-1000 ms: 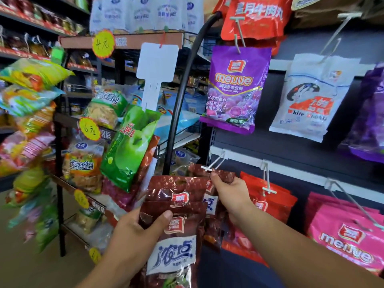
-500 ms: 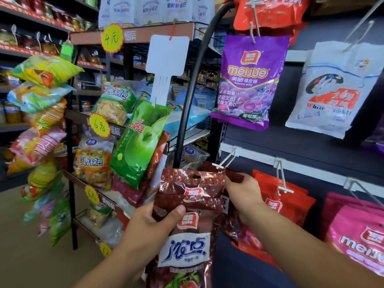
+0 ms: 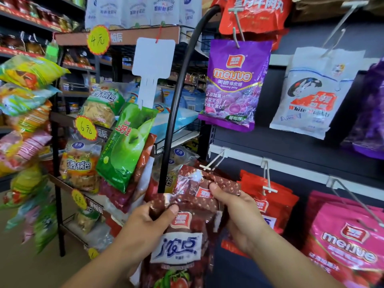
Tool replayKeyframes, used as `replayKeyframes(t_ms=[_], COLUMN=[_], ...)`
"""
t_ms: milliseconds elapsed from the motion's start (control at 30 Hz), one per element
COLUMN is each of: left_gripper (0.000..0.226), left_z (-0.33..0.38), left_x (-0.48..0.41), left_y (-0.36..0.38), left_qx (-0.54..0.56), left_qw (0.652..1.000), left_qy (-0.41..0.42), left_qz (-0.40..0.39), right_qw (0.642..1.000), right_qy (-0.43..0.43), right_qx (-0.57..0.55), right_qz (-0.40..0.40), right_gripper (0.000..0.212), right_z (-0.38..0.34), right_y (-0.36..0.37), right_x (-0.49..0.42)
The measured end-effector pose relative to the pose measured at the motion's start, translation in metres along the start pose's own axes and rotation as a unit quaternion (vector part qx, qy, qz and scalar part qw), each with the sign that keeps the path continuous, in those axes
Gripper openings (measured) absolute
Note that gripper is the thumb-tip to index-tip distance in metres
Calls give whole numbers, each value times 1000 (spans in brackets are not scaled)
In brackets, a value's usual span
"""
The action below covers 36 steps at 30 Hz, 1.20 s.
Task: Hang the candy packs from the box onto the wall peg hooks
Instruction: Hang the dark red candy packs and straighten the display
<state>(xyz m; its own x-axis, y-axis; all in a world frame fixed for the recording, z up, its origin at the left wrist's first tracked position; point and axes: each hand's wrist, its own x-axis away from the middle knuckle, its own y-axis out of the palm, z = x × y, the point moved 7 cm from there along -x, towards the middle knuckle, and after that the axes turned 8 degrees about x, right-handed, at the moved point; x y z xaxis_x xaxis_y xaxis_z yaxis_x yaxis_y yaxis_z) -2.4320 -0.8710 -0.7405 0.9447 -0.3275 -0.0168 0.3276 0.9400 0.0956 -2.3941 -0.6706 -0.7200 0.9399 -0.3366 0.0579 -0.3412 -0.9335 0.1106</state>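
My left hand (image 3: 143, 231) grips a stack of dark brown candy packs (image 3: 182, 242) by the top edge, low in the middle. My right hand (image 3: 234, 213) pinches the header of another brown pack (image 3: 199, 181) just below the tip of a white peg hook (image 3: 214, 161) on the wall rail. The pack's top sits slightly under and left of the hook's end. No box is in view.
Red packs (image 3: 272, 200) hang on the neighbouring hook, pink packs (image 3: 349, 242) at lower right. A purple gummy pack (image 3: 234, 86) and a white pack (image 3: 313, 94) hang above. A black curved rack pole (image 3: 176, 104) with snack bags (image 3: 126, 146) stands left.
My right hand has pulled one brown pack up and off the stack, its thumb now on the header. My left hand shifted its grip higher on the stack. The view moved closer.
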Motion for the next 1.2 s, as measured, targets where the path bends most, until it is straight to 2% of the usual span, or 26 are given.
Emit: replayKeyframes(t_ms=[200, 400, 533, 667, 867, 933, 1033, 1100, 1200], left_gripper=[25, 13, 10, 7, 7, 9, 7, 7, 8], left_z=[5, 24, 38, 47, 47, 47, 47, 43, 37], left_x=[-3, -9, -20, -34, -55, -64, -78, -86, -96], left_y=[-26, -27, -11, 2, 16, 23, 31, 38, 47], left_qx=[-21, -47, -79, -69, -48, -40, -37, -40, -36], left_qw=[999, 996, 992, 992, 991, 992, 993, 993, 991], left_qy=[13, 55, 93, 108, 124, 117, 114, 114, 129], left_qz=[43, 44, 22, 9, 21, 9, -2, -16, -2], right_qw=[995, 983, 972, 958, 963, 978, 992, 995, 984], right_qy=[-47, -59, -83, -77, -42, 7, 66, 29, -70], right_qx=[17, 52, 141, 209, 172, 128, 8, -25, 81], right_qz=[88, 167, 168, 183, 202, 168, 107, 90, 142], right_gripper=[19, 13, 10, 23, 17, 12, 25, 23, 13], right_z=[-3, -3, -9, -1, -2, 3, 6, 4, -12], right_y=[-3, -15, -19, -23, -28, -23, -22, -30, -45], right_x=[-16, -41, -55, -60, -63, -61, -36, -17, 12])
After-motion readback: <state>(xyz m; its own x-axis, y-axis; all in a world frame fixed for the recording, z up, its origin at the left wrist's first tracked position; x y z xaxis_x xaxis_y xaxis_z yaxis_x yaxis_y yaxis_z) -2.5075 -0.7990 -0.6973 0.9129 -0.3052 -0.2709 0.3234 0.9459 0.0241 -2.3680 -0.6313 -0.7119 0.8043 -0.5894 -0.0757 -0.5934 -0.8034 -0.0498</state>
